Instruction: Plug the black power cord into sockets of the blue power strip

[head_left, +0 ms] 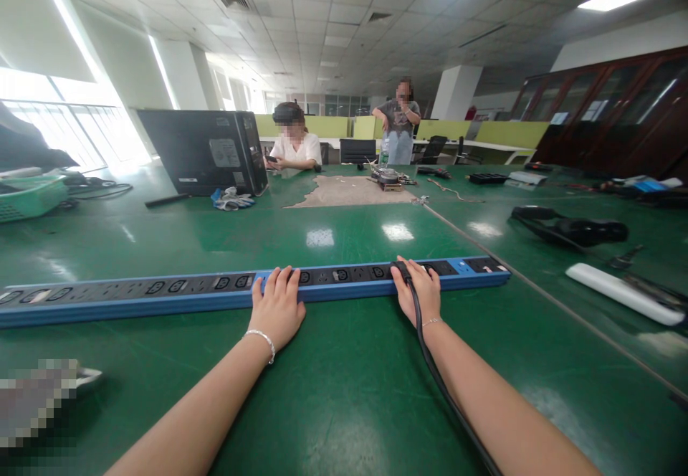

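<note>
A long blue power strip (204, 284) with a black socket face lies across the green table (333, 383). My left hand (277, 304) rests on its middle, fingers spread over the top face. Toward the strip's right part, my right hand (420, 289) has its fingers closed round a black plug (398, 268), which sits at a socket; whether it is fully seated is hidden by the fingers. The plug's black cable (430, 365) runs down along my right forearm to the bottom edge.
A black computer case (201, 152), gloves (233, 199) and a green basket (32, 196) stand at the back left. On the right lie a white bar (623, 293) and a black device (575, 229). Two people are beyond the table.
</note>
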The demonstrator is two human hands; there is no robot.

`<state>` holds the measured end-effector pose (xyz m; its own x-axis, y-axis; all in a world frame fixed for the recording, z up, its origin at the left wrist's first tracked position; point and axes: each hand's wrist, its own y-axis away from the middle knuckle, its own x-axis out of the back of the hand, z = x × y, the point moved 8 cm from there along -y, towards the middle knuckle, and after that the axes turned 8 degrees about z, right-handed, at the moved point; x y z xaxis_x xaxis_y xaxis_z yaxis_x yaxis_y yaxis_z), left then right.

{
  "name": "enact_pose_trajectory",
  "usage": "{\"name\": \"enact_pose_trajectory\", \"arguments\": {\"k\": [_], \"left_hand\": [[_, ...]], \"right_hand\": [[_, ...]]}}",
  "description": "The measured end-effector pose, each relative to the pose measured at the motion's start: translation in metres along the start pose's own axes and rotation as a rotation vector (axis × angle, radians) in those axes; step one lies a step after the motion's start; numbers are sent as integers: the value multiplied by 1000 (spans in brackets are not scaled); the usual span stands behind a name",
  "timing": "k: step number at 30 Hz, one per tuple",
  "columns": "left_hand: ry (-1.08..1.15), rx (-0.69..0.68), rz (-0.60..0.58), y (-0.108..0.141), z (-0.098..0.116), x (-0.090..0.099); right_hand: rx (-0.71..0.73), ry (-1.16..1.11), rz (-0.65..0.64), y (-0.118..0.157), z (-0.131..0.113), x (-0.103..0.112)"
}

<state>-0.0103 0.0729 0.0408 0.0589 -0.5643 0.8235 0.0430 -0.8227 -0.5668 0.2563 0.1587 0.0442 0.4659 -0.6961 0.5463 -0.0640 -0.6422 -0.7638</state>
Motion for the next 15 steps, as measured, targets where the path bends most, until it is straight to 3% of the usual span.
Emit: {"name": "enact_pose_trajectory", "arguments": {"k": [4, 10, 15], "left_hand": [[-1, -1, 0, 0, 0, 0], [-1, 1, -3, 0, 0, 0], [2, 5, -7, 0, 0, 0]], "right_hand": [[-39, -47, 3, -3, -1, 3], [-262, -261, 64, -14, 14, 18], [-222, -307, 7, -12, 0, 17]]}}
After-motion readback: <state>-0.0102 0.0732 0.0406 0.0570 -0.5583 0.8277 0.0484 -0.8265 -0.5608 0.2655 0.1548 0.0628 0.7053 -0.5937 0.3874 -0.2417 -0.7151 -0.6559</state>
